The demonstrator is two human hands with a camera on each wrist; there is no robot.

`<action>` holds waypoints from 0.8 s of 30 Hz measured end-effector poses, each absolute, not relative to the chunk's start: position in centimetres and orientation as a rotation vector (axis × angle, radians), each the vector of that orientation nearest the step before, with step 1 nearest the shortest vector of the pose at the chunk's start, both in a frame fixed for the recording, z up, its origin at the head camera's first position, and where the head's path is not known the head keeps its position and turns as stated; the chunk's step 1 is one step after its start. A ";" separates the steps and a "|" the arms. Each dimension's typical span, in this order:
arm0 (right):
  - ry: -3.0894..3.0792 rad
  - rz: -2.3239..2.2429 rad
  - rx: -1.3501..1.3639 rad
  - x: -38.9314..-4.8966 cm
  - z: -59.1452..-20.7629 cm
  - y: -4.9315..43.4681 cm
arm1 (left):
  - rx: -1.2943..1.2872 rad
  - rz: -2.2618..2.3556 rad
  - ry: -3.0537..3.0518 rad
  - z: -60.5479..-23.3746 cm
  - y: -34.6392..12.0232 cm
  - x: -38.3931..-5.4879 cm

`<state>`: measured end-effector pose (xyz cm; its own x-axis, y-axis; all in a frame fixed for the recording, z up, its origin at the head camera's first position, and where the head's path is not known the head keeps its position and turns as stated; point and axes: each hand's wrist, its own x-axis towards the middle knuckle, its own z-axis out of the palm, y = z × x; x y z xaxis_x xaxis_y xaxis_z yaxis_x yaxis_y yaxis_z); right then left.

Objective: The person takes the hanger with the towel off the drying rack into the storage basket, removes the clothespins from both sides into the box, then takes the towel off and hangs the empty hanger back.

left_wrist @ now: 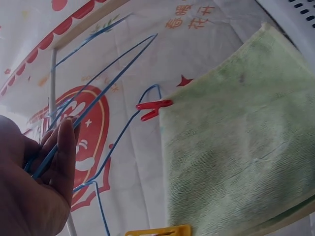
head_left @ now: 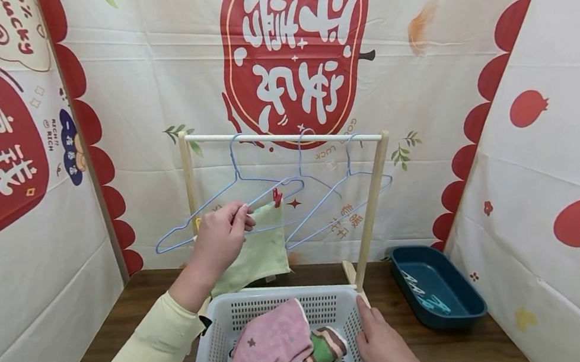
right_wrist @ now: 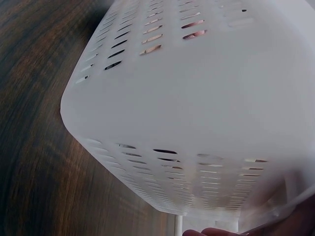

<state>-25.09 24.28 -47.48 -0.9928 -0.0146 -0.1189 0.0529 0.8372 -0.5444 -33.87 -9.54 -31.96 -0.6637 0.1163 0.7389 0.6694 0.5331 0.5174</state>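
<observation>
My left hand (head_left: 221, 236) pinches one lower corner of the middle blue wire hanger (head_left: 273, 188), whose hook sits on the white rail (head_left: 269, 138). In the left wrist view, that hanger's wire passes between the thumb and fingers. Close behind hangs a pale green cloth (left_wrist: 236, 132), attached to the left blue hanger (head_left: 207, 204) by a red clip (left_wrist: 153, 108) and a yellow clip (left_wrist: 162, 230). My right hand (head_left: 386, 346) grips the right rim of a light grey plastic basket (right_wrist: 172, 98), thumb towards the inside. Its fingers are mostly hidden in the right wrist view.
In the basket lie a pink cloth (head_left: 271, 344) and a brown-green striped cloth (head_left: 324, 349). A third blue hanger (head_left: 324, 201) hangs at the right, beside the rack's wooden post (head_left: 371, 213). On the table's right stands a dark blue tray (head_left: 406, 287) with several clips.
</observation>
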 end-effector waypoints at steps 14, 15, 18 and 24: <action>2.889 -0.897 0.049 -25.2 -47.8 24.4 | -0.587 -1.052 -2.134 -34.2 -9.0 -33.8; 2.892 -0.896 0.049 -25.2 -47.8 24.4 | -0.582 -1.046 -2.139 -34.2 -9.0 -33.8; 2.891 -0.900 0.051 -25.1 -47.8 24.4 | -0.568 -1.032 -2.167 -34.3 -9.0 -33.7; 2.883 -0.917 0.052 -25.2 -47.8 24.4 | -0.535 -0.988 -2.164 -34.5 -9.7 -33.5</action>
<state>-25.19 24.40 -47.83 -0.9927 -0.0022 -0.1207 0.0680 0.8161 -0.5739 -33.48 -9.74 -34.52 -0.6779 0.0812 0.7307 0.6053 0.6257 0.4921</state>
